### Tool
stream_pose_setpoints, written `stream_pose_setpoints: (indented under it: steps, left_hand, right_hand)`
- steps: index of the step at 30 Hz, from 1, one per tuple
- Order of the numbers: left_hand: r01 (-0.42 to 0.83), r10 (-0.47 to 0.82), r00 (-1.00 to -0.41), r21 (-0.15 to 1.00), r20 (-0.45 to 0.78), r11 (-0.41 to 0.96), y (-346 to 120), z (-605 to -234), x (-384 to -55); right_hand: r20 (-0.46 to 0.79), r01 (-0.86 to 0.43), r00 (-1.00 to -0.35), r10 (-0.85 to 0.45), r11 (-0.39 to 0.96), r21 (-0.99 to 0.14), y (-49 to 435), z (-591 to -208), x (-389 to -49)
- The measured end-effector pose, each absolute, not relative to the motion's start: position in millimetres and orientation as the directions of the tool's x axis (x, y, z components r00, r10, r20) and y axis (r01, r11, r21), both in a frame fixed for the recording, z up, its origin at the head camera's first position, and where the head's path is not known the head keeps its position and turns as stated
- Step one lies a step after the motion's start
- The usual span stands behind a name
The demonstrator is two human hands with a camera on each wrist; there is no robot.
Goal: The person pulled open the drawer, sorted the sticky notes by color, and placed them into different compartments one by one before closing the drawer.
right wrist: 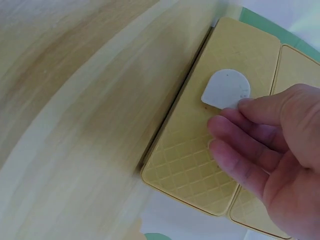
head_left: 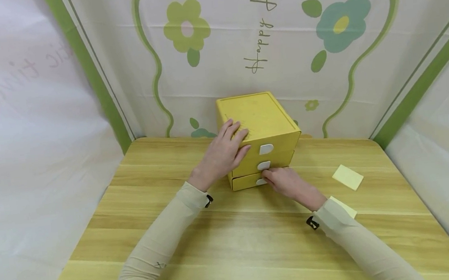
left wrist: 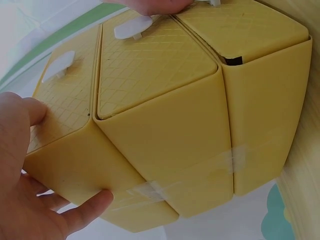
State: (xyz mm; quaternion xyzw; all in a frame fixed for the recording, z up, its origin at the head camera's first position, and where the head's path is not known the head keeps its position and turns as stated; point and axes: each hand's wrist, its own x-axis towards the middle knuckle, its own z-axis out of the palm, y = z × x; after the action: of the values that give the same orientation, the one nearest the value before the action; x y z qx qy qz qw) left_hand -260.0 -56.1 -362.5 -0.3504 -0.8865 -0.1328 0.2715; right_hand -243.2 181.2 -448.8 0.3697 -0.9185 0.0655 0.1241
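Note:
A yellow three-drawer box (head_left: 260,114) stands at the back of the table, with a rounded white handle on each drawer. My left hand (head_left: 222,153) rests at its upper left corner, fingers over the top and thumb against the front. In the left wrist view, that hand (left wrist: 30,200) lies loosely about the box edge. Low at the front, my right hand (head_left: 289,182) pinches the edge of the bottom drawer's white handle (right wrist: 227,89) between thumb and forefinger. The other fingers of the right hand (right wrist: 285,145) are bent near the drawer front (right wrist: 185,155). The drawers' insides are hidden.
Two pale yellow pads lie to the right: one pad (head_left: 348,177) farther back, the other pad (head_left: 343,206) partly behind the right sleeve. The wooden table (head_left: 235,247) meets a printed white curtain (head_left: 231,44) behind the box.

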Motion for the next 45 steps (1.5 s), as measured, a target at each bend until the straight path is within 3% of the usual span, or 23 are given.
stream_pose_setpoints:
  steps: [17,45]
  left_hand:
    - [0.681,0.540,-0.622,0.052,0.567,0.730,-55,-362,-260]
    - [0.685,0.536,-0.616,0.057,0.577,0.726,-54,-364,-261]
  right_hand:
    - [0.205,-0.708,-0.701,-0.683,0.702,-0.083,186,-446,-233]
    - [0.230,-0.728,-0.672,-0.704,0.684,-0.036,190,-441,-202]
